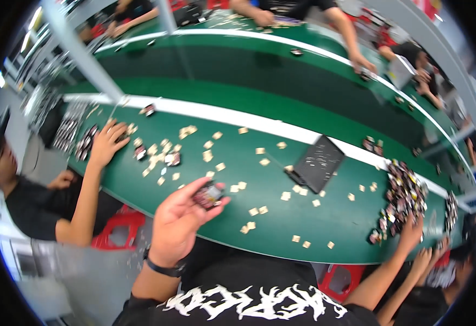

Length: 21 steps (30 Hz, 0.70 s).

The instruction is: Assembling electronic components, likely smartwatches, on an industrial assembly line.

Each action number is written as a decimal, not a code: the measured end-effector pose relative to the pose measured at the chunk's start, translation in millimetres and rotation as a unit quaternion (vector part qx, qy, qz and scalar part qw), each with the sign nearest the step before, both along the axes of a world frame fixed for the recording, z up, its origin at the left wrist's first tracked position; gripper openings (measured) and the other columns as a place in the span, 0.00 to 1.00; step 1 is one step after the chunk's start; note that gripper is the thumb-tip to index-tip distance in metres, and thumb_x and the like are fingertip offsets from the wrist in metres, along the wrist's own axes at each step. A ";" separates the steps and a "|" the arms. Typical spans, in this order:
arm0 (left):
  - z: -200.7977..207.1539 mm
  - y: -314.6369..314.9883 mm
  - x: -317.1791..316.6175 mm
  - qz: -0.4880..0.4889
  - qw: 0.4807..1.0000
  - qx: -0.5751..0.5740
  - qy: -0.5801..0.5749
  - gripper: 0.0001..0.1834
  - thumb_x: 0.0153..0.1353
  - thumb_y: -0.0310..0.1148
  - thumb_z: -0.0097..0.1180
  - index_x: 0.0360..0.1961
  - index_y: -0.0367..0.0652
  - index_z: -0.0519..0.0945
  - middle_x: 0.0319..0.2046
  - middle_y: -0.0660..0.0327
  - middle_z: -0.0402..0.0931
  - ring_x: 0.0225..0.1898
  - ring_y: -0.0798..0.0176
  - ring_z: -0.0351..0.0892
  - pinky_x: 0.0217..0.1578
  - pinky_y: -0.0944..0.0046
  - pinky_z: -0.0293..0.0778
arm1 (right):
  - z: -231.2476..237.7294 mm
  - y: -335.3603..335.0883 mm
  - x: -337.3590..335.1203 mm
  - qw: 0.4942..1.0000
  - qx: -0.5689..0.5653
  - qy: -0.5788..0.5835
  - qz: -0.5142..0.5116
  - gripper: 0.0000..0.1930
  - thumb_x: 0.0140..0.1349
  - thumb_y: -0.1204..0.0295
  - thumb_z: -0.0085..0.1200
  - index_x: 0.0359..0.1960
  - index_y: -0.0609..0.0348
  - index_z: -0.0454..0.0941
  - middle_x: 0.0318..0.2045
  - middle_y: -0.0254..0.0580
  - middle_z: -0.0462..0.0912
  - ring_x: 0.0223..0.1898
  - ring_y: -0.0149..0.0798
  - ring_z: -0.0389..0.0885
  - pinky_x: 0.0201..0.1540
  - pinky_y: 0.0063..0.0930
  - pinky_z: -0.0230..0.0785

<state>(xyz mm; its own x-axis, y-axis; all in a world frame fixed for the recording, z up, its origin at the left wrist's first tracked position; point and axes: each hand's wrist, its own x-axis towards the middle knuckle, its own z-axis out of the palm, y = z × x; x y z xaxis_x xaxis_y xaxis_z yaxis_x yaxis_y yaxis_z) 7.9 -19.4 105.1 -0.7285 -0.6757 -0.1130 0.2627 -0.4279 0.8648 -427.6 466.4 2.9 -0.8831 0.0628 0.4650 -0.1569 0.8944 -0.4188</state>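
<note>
My left hand (177,221) is raised over the near edge of the green table (270,239). Its thumb and fingers pinch a small dark square part (207,196) with a pale, shiny face and reddish patches. Far to the right, my right hand (410,234) reaches into a heap of similar small dark parts (404,193). The fingertips merge with the heap, so their grip is hidden. Many small beige squares (208,156) lie scattered over the table between my hands.
A black tray (320,163) rests tilted against the white rail (221,115). At left, a co-worker's hand (106,144) touches the table near rows of dark parts (86,142). Another person's hands (425,261) work close to my right arm. Red stools (119,229) stand below.
</note>
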 end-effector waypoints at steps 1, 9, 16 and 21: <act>5.3 3.8 0.3 0.028 1.000 -0.001 -0.012 0.31 0.65 0.18 0.51 0.70 0.26 0.65 0.62 0.39 0.74 0.61 0.41 0.79 0.62 0.51 0.78 | -9.8 5.4 2.1 1.000 -0.015 0.004 0.012 0.28 0.70 0.58 0.61 0.64 0.66 0.75 0.34 0.48 0.87 0.33 0.37 0.82 0.40 0.34 0.74; 19.3 23.8 -1.3 -0.012 0.991 -0.132 -0.032 0.29 0.67 0.13 0.43 0.71 0.28 0.64 0.64 0.39 0.72 0.65 0.43 0.76 0.66 0.48 0.73 | 18.5 -97.6 141.9 0.972 0.027 -0.109 0.207 0.20 0.63 0.67 0.68 0.52 0.68 0.81 0.28 0.42 0.77 0.28 0.37 0.73 0.32 0.33 0.66; 11.2 19.8 -1.2 -0.037 0.981 -0.182 -0.061 0.29 0.66 0.11 0.44 0.70 0.29 0.68 0.65 0.42 0.73 0.65 0.47 0.76 0.64 0.55 0.75 | 14.2 -116.1 157.9 0.963 0.038 -0.107 0.246 0.21 0.62 0.72 0.66 0.54 0.67 0.78 0.38 0.52 0.78 0.35 0.49 0.80 0.41 0.39 0.73; -3.1 11.2 12.8 0.025 0.983 -0.168 -0.076 0.24 0.68 0.13 0.48 0.66 0.29 0.73 0.55 0.52 0.74 0.54 0.62 0.80 0.57 0.62 0.78 | 18.4 -118.0 152.6 0.952 0.059 -0.105 0.283 0.17 0.62 0.74 0.64 0.51 0.68 0.80 0.36 0.52 0.79 0.34 0.49 0.80 0.39 0.39 0.72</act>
